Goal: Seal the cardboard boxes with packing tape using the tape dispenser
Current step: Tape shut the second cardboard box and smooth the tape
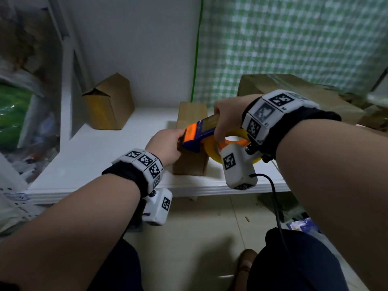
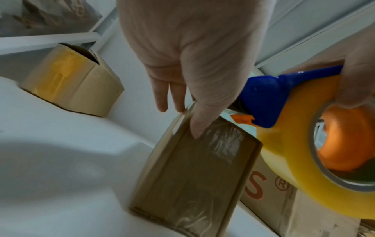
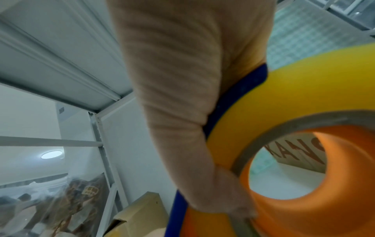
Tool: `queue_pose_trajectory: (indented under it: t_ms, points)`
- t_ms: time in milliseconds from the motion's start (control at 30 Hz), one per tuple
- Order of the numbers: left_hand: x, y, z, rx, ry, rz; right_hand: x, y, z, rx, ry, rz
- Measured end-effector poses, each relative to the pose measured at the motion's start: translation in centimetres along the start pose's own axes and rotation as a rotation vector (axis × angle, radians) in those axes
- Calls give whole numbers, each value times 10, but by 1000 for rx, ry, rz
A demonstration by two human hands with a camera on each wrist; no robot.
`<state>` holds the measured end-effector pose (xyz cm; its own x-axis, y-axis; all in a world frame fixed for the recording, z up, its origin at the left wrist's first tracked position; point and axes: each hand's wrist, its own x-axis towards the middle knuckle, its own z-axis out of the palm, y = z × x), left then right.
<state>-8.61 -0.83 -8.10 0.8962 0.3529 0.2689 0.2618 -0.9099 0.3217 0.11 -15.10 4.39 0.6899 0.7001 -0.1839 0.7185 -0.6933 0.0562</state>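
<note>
The right hand [image 1: 227, 116] grips the blue and orange tape dispenser [image 1: 199, 134] from above, one finger hooked into the roll's core. The left hand [image 2: 188, 52] presses straight fingers on the small cardboard box [image 2: 194, 174] standing on the white shelf [image 1: 100, 152]. Only the left wrist view shows glossy, wrinkled tape on the box.

left hand [image 2: 194, 56] presses taped box [image 2: 194, 176].

Matt brown cardboard box [image 2: 188, 179] under glossy, wrinkled clear tape [image 2: 225, 144]. Dispenser [image 2: 261, 99] of smooth blue and orange plastic; its roll [image 2: 288, 162] shiny yellow. Shelf [image 1: 100, 148] smooth, white.
</note>
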Motion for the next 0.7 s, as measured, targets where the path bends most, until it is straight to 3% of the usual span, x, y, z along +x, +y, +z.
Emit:
queue_pose_trajectory:
  t_ms: [200,500,700]
  points:
    - [6,-8,0,10,-12,-48,-5,5,0,87,-23,-69]
    - [16,-17,1,26,19,6,7,18,-8,435,-235,-23]
    - [17,-16,0,-13,30,8,9,29,2,642,-216,63]
